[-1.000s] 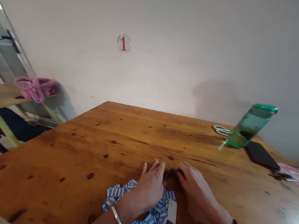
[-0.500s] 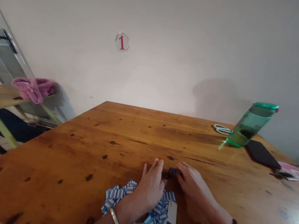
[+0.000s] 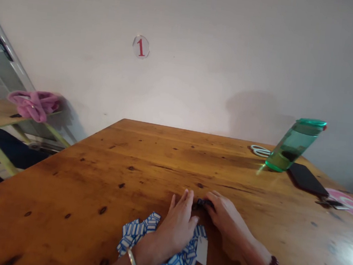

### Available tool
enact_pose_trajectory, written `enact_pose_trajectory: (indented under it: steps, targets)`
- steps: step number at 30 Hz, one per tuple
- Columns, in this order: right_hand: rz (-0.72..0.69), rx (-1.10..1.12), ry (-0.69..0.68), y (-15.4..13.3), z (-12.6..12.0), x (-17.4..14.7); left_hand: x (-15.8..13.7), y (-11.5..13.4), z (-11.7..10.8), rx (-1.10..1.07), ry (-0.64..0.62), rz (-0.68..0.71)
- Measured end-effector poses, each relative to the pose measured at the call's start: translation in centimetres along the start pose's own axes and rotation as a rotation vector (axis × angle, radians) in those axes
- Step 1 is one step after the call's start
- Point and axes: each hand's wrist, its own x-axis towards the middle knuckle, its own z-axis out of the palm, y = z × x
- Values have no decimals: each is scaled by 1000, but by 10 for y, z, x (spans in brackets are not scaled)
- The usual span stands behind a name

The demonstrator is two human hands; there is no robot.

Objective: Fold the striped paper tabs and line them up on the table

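Over a loose pile of blue-and-white striped paper pieces [image 3: 135,230], my left hand [image 3: 177,228] lies with its fingers stretched forward and its thumb apart. Some pieces are hidden beneath that hand and wrist. To its right, my right hand [image 3: 225,214] has its fingers closed around a small dark object [image 3: 203,202]. Only the left end of this object shows, near the left fingertips, and I cannot make out its kind. A plain white slip [image 3: 201,251] sits at the pile's right edge.
On the wooden table [image 3: 149,146], a tilted green bottle [image 3: 296,144] stands at the back right beside a white cable [image 3: 260,151]. A black flat case [image 3: 307,179] and a pink round mat [image 3: 351,203] lie further right. A pink cloth [image 3: 34,105] rests on another table at left.
The view has shifted slightly, moving the background a little to the left. A bit more of the dark object shows by my right fingers. Both hands have stayed nearly in place.
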Motion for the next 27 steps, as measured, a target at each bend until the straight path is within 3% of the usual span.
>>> enact_pose_trajectory:
  steps: [27]
  targets:
    - [-13, -41, -34, 0, 4, 1, -7, 13, 0, -9, -125, -23]
